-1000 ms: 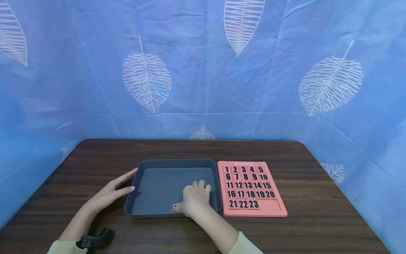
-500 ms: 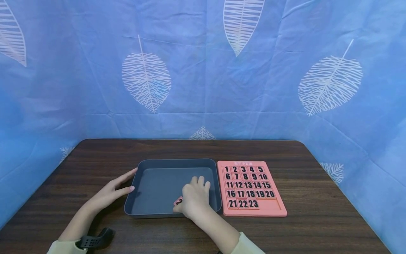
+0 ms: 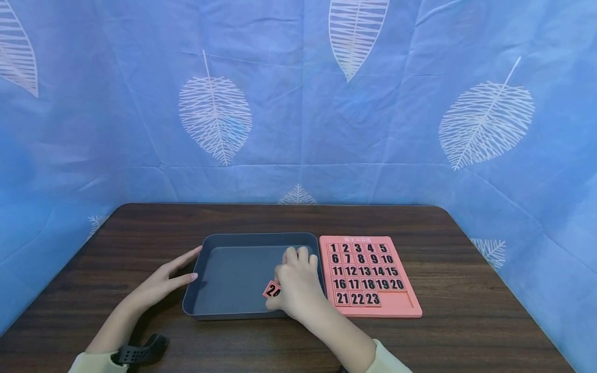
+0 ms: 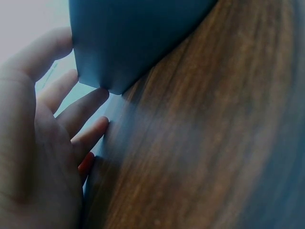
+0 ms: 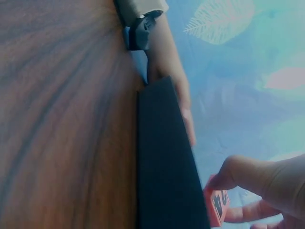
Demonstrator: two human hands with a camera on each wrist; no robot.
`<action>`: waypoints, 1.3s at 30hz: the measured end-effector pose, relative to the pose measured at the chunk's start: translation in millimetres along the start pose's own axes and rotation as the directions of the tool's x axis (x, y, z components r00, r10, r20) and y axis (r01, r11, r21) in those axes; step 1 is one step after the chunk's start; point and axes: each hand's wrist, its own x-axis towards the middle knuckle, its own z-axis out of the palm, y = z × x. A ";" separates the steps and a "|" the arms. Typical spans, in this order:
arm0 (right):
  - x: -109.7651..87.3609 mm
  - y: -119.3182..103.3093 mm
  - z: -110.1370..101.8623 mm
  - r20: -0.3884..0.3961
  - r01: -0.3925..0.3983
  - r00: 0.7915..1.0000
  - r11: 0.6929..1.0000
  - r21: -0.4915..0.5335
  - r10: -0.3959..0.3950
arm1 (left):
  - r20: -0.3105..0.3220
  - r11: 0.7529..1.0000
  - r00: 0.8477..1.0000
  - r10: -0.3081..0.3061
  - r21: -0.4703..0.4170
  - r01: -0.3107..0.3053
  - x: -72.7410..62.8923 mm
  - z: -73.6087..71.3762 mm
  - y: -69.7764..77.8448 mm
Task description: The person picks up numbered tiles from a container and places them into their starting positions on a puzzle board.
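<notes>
In the head view my right hand (image 3: 300,284) is over the right part of a dark grey tray (image 3: 233,280). Its thumb and fingers pinch a pink number tile (image 3: 271,289) marked 24, partly covered by the hand. The right wrist view shows that same tile (image 5: 217,206) between thumb and fingertips, by the tray's wall. My left hand (image 3: 160,285) touches the tray's left side with straight fingers. To the right of the tray lies a pink number board (image 3: 396,305) with tiles 1 to 23 in rows; its bottom row has a bare stretch after 23.
The dark wooden table (image 3: 466,311) carries tray and board side by side. A black strap (image 3: 142,351) circles the left wrist. Behind the table hangs a blue cloth (image 3: 289,129) with white leaf prints.
My right hand has lifted and shifted right, bringing the pinched tile with it and turning its number into view. The left hand and the board have stayed where they were.
</notes>
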 end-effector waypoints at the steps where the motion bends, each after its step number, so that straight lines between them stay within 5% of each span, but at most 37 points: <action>1: -1.6 3.2 -2.3 -0.005 0.017 1.000 1.000 0.003 -0.017 | 0.000 1.000 1.000 -0.002 0.001 0.002 -0.2 0.1 -0.1; 9: -16.5 34.9 -14.9 -0.016 0.139 0.990 0.989 0.057 -0.138 | 0.004 1.000 1.000 -0.017 -0.005 0.017 -2.3 -0.4 -0.7; 16: -31.3 65.5 -22.2 -0.040 0.215 0.976 0.977 -0.003 -0.215 | 0.005 1.000 1.000 -0.007 -0.009 0.007 -2.9 -0.2 -1.6; 24: -43.5 95.6 -36.0 -0.094 0.212 0.973 0.977 -0.003 -0.212 | 0.015 1.000 1.000 0.007 -0.021 -0.006 -2.9 0.0 -1.5; 39: -70.6 165.1 -44.8 -0.046 0.232 0.970 0.968 -0.091 -0.237 | 0.016 1.000 1.000 -0.007 -0.010 0.007 0.2 0.3 0.1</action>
